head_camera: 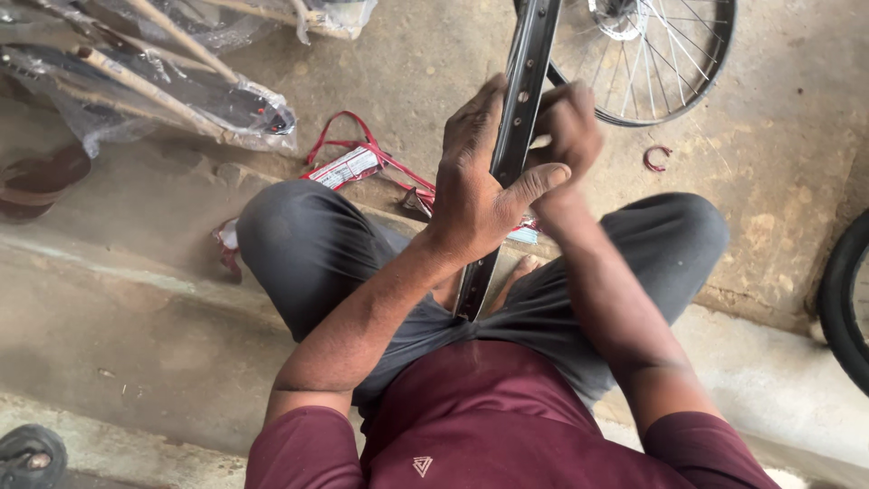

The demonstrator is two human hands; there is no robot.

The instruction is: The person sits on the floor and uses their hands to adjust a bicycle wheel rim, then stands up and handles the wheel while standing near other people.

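Black metal bicycle rim (518, 109), bare with spoke holes, stands edge-on between the person's knees, lower end resting at the lap, top running out of view. Left hand (475, 186) clamped around the rim's left side, thumb across the front. Right hand (568, 127) closed on the rim's right side just above; both hands together on it, almost touching. Person sits on a concrete step (136, 299), grey trousers, maroon shirt. On the concrete floor (778, 136) behind: spoked bicycle wheel (652, 54) at the far edge, red-and-white plastic packaging (348, 166) near the left knee, plastic-wrapped sticks (172, 81) at the far left corner, black tyre (846, 299) at the right edge.
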